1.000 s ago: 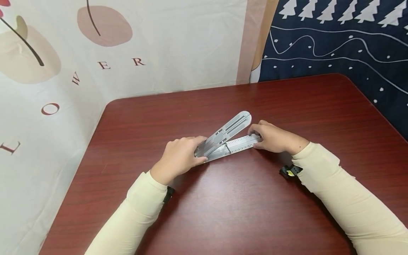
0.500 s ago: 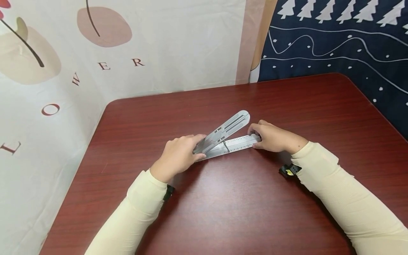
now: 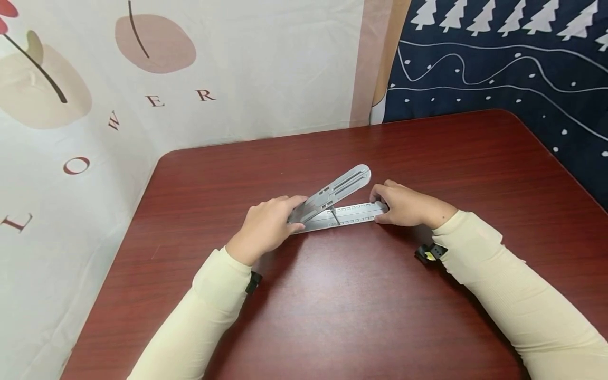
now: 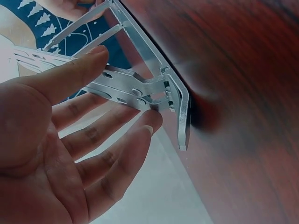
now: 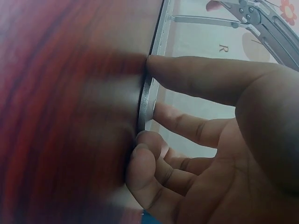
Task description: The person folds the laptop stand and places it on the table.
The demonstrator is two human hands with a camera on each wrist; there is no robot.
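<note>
A silver metal folding stand point(image 3: 358, 212) lies across the middle of the table. Its flat base has rows of small slots along both edges, and a slotted upper arm point(image 3: 345, 184) rises from it at an angle. A thin strut point(image 3: 335, 215) stands between the two parts. My left hand point(image 3: 268, 224) holds the upper arm near the hinge end point(image 4: 161, 88), thumb on one side and fingers on the other. At the far right end of the base, my right hand point(image 3: 408, 205) pinches it by its edges, fingertips right at the tabletop.
The dark red-brown table point(image 3: 342, 316) has rounded back corners. Behind it hang a pale printed cloth point(image 3: 275, 68) and a navy cloth with white trees point(image 3: 475, 68). A black wrist camera point(image 3: 429, 253) sits under the right sleeve.
The stand's hinge end has shifted slightly away from me along with my left hand, so the base is turned a little. My right hand keeps its hold at nearly the same spot.
</note>
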